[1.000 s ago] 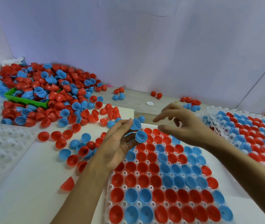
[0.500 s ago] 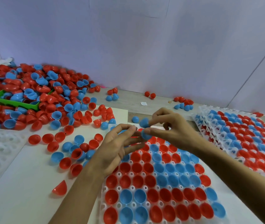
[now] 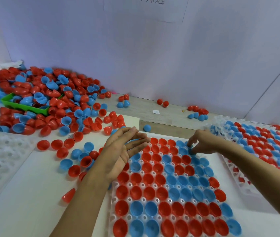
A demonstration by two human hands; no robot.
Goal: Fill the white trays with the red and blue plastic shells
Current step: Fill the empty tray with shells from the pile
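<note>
Right hand (image 3: 202, 142) pinching a blue shell (image 3: 189, 147) into the white tray (image 3: 154, 185); left hand (image 3: 123, 151) open-fingered, holding nothing.

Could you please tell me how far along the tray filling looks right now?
Done: the near tray looks almost full, and the tray on the right is packed too. In hand: the right hand presses a blue shell into a far row; the left hand hovers open. Left: an unfilled tray and the loose pile.
</note>
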